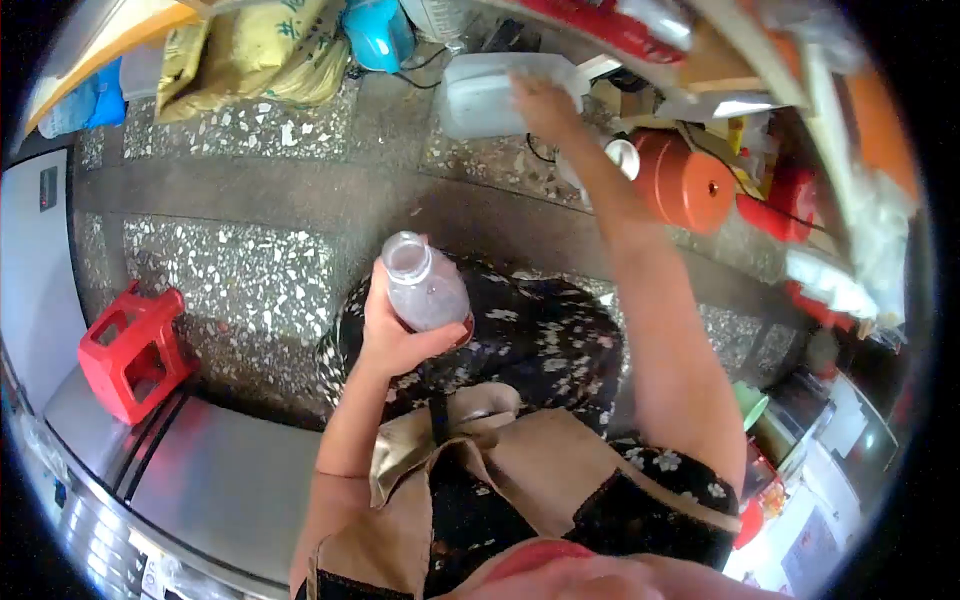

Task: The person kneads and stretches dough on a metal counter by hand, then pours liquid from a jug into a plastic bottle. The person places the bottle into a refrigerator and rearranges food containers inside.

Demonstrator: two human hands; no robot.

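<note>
My left hand (382,322) is wrapped around a clear plastic bottle (432,293), held upright over my lap with its uncapped mouth facing me. The inside of the bottle looks cloudy. Stretched far forward, my right hand (545,105) is over a large translucent plastic jug (480,97) near the shelving. Motion smears its fingers, so I cannot make out whether they grip the jug or only touch it. Beside my right forearm is a white round cap or spout (622,158).
An orange-red round container (685,182) stands right of my forearm. A blue pitcher (378,35) and yellow sacks (240,50) line the far side. At left, a red plastic stool (135,350) is by a metal surface (225,490). The floor (240,270) is speckled stone.
</note>
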